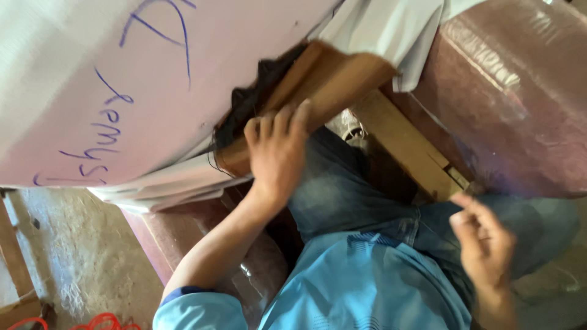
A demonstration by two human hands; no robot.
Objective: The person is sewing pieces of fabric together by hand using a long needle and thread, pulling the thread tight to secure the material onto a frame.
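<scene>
Overhead, your left hand (276,153) presses open-fingered against the torn brown cardboard flap (330,73) under pale plastic wrapping (92,79); your right hand (486,241) hangs loosely curled, holding nothing.

Looks like a furniture or upholstery workshop rather than a home. There's a bare wooden frame (406,143) with the covering half off, maroon padded pieces wrapped in clear plastic (520,91), pale backing cloth (110,79) and a rough concrete floor (73,256).

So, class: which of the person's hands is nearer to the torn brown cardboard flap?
Left. The left hand presses on the torn brown cardboard flap; the right hand is lower, off to the side, apart from it.
</scene>
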